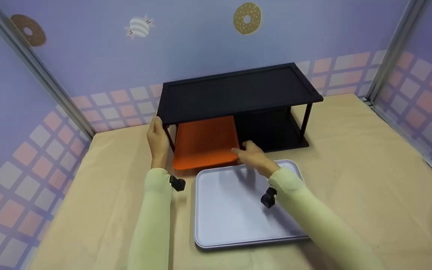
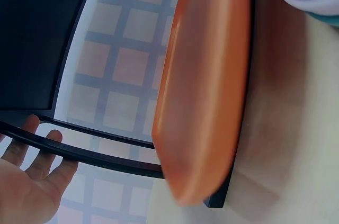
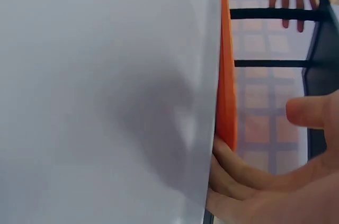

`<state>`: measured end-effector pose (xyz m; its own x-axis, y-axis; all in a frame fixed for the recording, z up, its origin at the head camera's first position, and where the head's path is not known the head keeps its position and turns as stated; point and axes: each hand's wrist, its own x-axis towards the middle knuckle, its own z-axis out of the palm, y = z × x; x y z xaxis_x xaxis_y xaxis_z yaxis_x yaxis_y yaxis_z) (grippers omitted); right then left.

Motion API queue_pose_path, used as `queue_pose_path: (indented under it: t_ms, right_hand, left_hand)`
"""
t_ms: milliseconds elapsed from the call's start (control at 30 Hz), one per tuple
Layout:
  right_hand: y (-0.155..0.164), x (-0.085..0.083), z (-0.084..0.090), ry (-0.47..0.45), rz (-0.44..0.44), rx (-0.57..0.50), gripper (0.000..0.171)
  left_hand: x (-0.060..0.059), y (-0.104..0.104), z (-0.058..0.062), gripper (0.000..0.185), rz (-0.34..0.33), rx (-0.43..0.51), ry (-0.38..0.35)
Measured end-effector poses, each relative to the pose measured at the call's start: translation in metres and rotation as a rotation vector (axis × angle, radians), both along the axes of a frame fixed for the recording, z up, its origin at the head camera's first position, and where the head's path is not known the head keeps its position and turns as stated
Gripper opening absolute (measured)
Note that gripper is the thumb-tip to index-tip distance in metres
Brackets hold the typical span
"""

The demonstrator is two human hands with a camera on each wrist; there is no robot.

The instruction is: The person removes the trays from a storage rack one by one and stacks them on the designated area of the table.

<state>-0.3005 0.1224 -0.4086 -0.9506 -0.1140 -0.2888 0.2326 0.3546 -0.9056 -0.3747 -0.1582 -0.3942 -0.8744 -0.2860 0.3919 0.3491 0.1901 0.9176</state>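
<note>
Orange tray [image 1: 205, 144]: we see it tilted on the lower level of the black shelf [image 1: 238, 90], left side, its near edge sticking out over the table [image 1: 351, 168], just beside the grey tray [image 1: 234, 210].
Right hand [image 1: 255, 157]: we have its fingers [image 3: 233, 173] tucked under the orange tray's near right edge, thumb hovering above and apart from it; a loose underhand hold, not a full pinch.
Left hand [image 1: 158, 140]: we rest it, fingers fairly straight, against the shelf's front left post [image 2: 90, 152], steadying the frame; it holds nothing closed.
How it should handle: we judge the orange tray to be stiff moulded plastic, light, smooth and a bit slippery, not fragile.
Where to take hold: we think the raised rim at the near edge is best, thumb on top, fingers beneath; a one-corner hold may let it swing.
Grey tray: flat on the table in front of the shelf, partly under the right forearm.
</note>
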Motion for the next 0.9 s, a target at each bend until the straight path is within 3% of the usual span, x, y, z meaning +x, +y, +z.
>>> queue_pose_path:
  t_ms: [133, 267, 367, 500, 733, 900]
  right_hand:
    - [-0.012, -0.002, 0.000, -0.033, -0.124, -0.318, 0.074]
    - [-0.030, -0.001, -0.002, -0.110, -0.321, -0.744, 0.074]
    - [-0.046, 0.000, -0.003, -0.148, -0.476, -0.963, 0.073]
    - [-0.066, 0.001, -0.007, -0.154, -0.573, -1.095, 0.066]
    - [-0.093, -0.001, -0.014, -0.107, -0.551, -1.325, 0.072]
    - [-0.102, -0.003, -0.016, -0.032, -0.541, -1.402, 0.073]
  left_hand:
    - [-0.001, 0.000, 0.001, 0.047, 0.024, -0.010, -0.001]
    - [-0.001, 0.001, 0.001, 0.046, 0.043, 0.004, -0.014]
    - [0.000, 0.002, 0.001, 0.045, 0.039, 0.022, -0.017]
    - [0.000, 0.000, 0.002, 0.046, 0.018, 0.036, -0.014]
    - [0.000, 0.000, 0.003, 0.047, -0.019, 0.056, 0.007]
    - [0.000, 0.001, 0.002, 0.048, -0.020, 0.040, -0.006]
